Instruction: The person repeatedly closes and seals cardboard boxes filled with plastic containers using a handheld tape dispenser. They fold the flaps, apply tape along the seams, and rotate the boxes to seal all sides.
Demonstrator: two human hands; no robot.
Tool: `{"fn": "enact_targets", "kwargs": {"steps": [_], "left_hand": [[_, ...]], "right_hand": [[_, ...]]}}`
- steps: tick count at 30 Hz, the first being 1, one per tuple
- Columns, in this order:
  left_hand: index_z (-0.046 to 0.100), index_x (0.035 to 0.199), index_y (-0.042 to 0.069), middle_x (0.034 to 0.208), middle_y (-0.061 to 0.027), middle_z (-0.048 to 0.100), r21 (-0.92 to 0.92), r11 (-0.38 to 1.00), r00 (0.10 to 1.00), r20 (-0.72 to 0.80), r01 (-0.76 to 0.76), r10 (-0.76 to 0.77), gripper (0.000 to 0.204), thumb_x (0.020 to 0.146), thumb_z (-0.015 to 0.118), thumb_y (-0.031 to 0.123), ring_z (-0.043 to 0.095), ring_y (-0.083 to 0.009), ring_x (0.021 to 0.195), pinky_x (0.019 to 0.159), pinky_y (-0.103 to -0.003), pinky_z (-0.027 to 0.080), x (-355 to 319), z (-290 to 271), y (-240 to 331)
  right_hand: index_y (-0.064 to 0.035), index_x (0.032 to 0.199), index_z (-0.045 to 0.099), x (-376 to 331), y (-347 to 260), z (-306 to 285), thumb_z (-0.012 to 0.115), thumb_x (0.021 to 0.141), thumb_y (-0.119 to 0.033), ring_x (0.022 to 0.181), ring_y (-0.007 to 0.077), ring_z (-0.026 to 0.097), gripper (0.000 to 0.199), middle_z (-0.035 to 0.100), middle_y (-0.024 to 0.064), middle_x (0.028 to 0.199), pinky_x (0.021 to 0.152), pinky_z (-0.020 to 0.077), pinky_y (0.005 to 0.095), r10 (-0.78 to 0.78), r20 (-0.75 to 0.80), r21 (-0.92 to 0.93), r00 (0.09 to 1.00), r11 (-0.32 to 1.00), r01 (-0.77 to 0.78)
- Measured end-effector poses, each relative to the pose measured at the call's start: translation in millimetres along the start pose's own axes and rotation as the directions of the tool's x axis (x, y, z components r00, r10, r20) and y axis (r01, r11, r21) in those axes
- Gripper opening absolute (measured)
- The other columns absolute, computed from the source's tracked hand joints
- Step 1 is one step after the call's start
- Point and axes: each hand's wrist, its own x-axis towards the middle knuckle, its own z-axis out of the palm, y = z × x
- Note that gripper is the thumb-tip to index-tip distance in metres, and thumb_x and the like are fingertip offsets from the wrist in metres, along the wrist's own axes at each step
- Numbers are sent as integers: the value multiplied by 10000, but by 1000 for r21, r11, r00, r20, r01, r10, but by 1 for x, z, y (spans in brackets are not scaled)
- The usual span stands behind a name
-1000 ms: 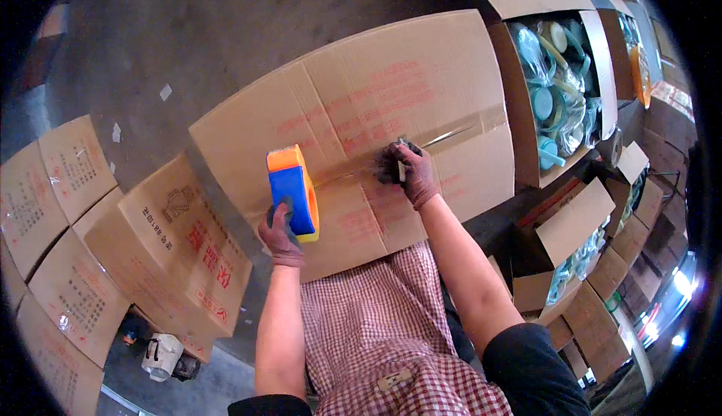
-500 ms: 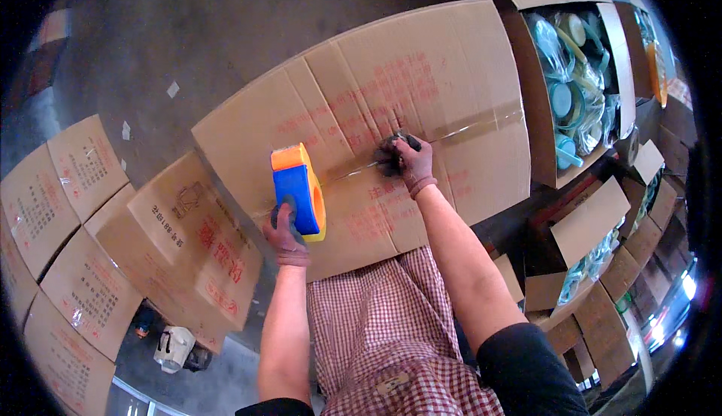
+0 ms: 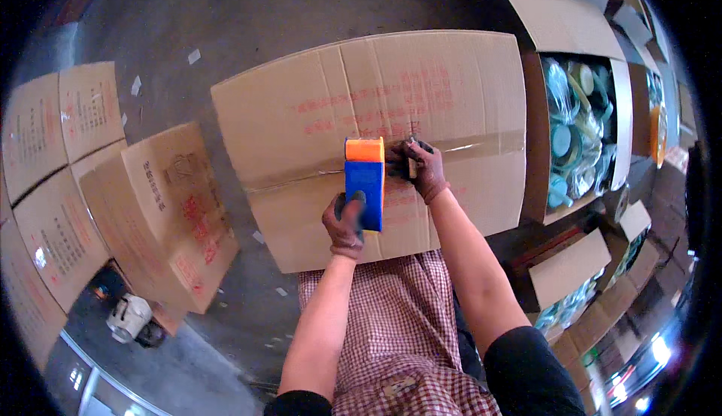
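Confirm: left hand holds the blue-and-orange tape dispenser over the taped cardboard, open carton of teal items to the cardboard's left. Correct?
Wrong side: the head view shows the open carton of teal items to the cardboard's right. The left hand does hold the blue-and-orange tape dispenser over the taped cardboard.
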Motion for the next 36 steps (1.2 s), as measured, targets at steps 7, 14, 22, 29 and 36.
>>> {"fn": "enact_targets", "kwargs": {"steps": [7, 14, 22, 29, 36], "left_hand": [[590, 748, 16, 618, -79, 582, 147, 982, 993, 21, -118, 116, 502, 674, 630, 511, 534, -167, 570, 543, -316, 431, -15, -3, -39], [574, 813, 17, 623, 21, 526, 189, 945, 964, 60, -268, 261, 373, 735, 588, 382, 449, -74, 517, 476, -224, 369, -15, 3, -50], [614, 798, 26, 649, -84, 608, 211, 975, 987, 160, -65, 31, 431, 710, 637, 447, 547, -154, 565, 557, -306, 439, -24, 14, 3], [607, 716, 9, 605, -75, 583, 181, 983, 994, 92, 38, -56, 338, 690, 642, 344, 524, -144, 549, 550, -297, 421, -43, 29, -8], [591, 650, 0, 606, -53, 558, 197, 977, 997, 5, 79, -82, 319, 688, 614, 316, 493, -143, 546, 531, -288, 396, -40, 38, -2]], "right_hand": [[25, 1025, 575, -33, -46, 5, 538, 809, -245, 589, 140, 586, 348, 635, 101, 886, 420, 449, 239, 76, 174, -283, 982, 959, -24], [-18, 903, 638, -21, -70, 56, 644, 746, -295, 524, 88, 500, 319, 600, 8, 702, 433, 395, 239, 386, 242, -584, 890, 791, -184], [-67, 830, 654, 0, -84, 73, 625, 742, -230, 633, 201, 609, 187, 641, 97, 722, 578, 478, 318, -80, 349, -926, 934, 121, 356], [-126, 849, 631, 42, -111, 83, 606, 770, -263, 750, 255, 604, 160, 622, 78, 850, 638, 479, 359, -239, 698, -699, 675, -433, 570], [-168, 1004, 572, 67, -100, 84, 623, 747, -275, 1010, 310, 511, 283, 528, 56, 1112, 718, 475, 390, -116, 873, -432, 475, -635, 640]]}}
